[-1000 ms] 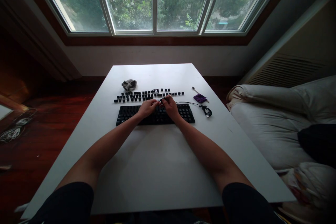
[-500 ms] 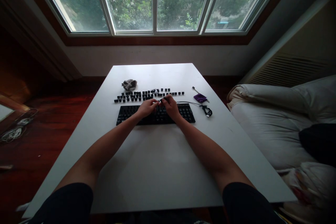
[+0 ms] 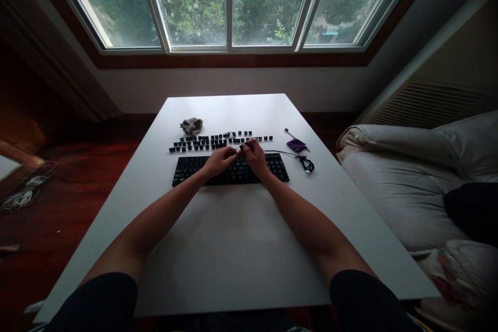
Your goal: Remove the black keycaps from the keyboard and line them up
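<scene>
A black keyboard (image 3: 194,168) lies across the middle of the white table (image 3: 233,249). Both my hands hover over its centre, fingertips nearly meeting. My left hand (image 3: 219,159) is pinched on something small that I cannot make out. My right hand (image 3: 254,155) is closed around a thin light stick-like tool whose tip pokes out toward the keycaps. Rows of loose black keycaps (image 3: 202,141) lie just behind the keyboard.
A crumpled grey cloth (image 3: 191,125) sits behind the keycaps. A purple pouch (image 3: 296,144) with a small brush and the keyboard's coiled cable (image 3: 306,164) lie to the right. A bed with white bedding (image 3: 408,187) stands right of the table. Windows are ahead.
My right hand has shifted slightly up and rotated, the tool's tip now pointing more toward the keycaps. My left hand stays almost still.
</scene>
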Tool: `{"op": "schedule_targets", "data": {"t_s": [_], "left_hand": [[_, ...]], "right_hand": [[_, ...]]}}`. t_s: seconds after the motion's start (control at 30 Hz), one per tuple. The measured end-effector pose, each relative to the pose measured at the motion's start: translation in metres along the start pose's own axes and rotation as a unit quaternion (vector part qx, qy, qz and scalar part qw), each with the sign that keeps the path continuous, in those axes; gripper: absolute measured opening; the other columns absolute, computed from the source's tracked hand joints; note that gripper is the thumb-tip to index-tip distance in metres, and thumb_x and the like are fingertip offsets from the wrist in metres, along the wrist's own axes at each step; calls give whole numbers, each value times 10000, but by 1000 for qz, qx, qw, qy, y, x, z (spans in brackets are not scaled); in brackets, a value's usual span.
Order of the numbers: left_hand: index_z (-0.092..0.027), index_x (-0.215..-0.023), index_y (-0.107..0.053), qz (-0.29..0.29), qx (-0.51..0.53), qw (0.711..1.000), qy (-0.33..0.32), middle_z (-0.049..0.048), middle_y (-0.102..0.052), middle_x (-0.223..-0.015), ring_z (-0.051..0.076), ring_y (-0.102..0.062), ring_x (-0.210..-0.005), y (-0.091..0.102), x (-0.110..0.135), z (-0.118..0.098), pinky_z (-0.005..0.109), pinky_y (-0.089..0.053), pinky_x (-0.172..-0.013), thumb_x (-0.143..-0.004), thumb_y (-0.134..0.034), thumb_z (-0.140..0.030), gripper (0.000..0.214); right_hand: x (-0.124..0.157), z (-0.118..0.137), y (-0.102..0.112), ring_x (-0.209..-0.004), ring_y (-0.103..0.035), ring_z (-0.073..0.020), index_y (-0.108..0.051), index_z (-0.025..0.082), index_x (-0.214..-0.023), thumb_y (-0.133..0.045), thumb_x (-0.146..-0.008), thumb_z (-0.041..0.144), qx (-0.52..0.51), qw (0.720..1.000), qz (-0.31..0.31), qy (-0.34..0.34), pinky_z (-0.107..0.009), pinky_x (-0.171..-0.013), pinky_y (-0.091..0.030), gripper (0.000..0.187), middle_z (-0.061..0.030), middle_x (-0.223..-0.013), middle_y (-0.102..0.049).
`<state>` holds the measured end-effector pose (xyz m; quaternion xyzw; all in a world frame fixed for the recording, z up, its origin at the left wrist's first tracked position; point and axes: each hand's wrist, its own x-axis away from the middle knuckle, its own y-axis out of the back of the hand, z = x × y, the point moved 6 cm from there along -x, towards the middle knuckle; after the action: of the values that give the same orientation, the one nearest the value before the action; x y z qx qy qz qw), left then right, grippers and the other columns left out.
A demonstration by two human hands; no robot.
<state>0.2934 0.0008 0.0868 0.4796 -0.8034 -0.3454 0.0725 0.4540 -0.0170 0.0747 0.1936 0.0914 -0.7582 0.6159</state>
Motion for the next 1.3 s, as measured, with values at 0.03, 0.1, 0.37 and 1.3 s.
{"op": "schedule_targets", "data": {"t_s": [0.03,0.1,0.37,1.3], "left_hand": [[-201,-1160,-712,-7,2,1000,-6,38,-743,-973,181,-643,-830,0,1,1,282,-491,-745,-929,-588,-359,306],[-204,-1148,-714,-26,7,1000,-11,57,-734,-1057,185,-651,-883,1,2,2,287,-506,-766,-922,-596,-318,279],[-195,-1164,-667,-74,81,994,-9,61,-729,-1067,156,-663,-846,3,2,6,273,-526,-754,-893,-633,-270,283],[-234,-1091,-671,-138,-121,976,-120,69,-661,-1145,231,-589,-1133,9,23,-20,386,-440,-1038,-952,-616,-281,157]], "right_hand": [[0,-1,0,-684,-674,-190,-472,261,-904,-542,-930,475,-11,1000,0,-3,-352,-751,-544,227,25,-732,-682],[-1,-3,-1,-679,-679,-192,-470,262,-914,-553,-927,478,-30,1000,2,-4,-351,-735,-548,232,25,-729,-685],[0,-5,0,-647,-688,-186,-442,264,-932,-556,-921,499,-58,998,-3,-27,-348,-709,-562,261,33,-727,-685],[0,-18,-7,-612,-673,-197,-426,257,-909,-610,-859,488,-169,977,-18,-127,-376,-620,-609,299,33,-712,-629]]}}
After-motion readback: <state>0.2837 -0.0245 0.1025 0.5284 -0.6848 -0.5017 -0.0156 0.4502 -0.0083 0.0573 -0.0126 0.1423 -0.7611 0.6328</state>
